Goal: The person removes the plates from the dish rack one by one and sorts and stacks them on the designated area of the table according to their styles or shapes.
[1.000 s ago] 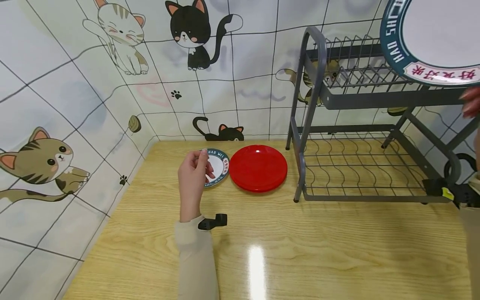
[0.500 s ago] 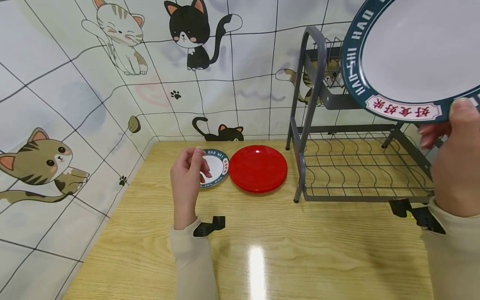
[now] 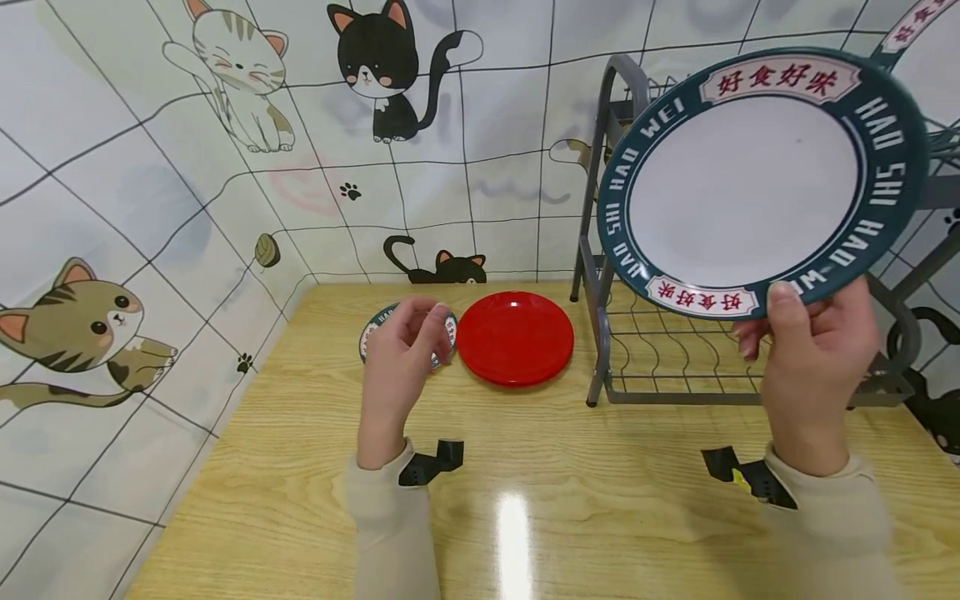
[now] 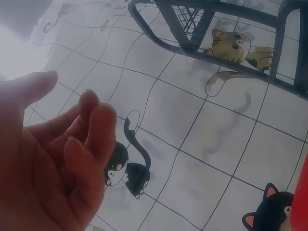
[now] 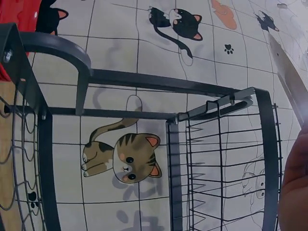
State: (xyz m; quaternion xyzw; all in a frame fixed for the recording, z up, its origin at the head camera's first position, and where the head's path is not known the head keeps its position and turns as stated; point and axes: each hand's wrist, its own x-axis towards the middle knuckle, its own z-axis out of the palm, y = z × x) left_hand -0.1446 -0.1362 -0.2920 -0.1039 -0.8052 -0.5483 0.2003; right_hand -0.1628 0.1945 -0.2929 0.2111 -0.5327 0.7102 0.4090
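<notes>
My right hand [image 3: 817, 387] pinches the lower rim of a large white plate [image 3: 742, 183] with a dark green lettered border. It holds the plate tilted up in front of the dish rack [image 3: 601, 321]. In the right wrist view, that hand [image 5: 294, 192] and the plate's edge [image 5: 288, 72] show at the far right. My left hand [image 3: 397, 375], fingers loosely bent and holding nothing, hovers in front of a small green-rimmed plate [image 3: 451, 330] and partly hides it. The left wrist view shows this hand [image 4: 62, 159] with a gap between thumb and fingers.
A red plate [image 3: 515, 340] lies on the wooden table [image 3: 540, 483], beside the small one. Another green-rimmed plate [image 3: 933, 67] shows at the rack's upper right. The two-tier grey rack stands at the back right, against a tiled wall [image 3: 510, 192] with cat drawings.
My right hand has come in from the right edge, bringing the large plate left and down into view. The second plate at the upper right now shows. My left hand has shifted slightly.
</notes>
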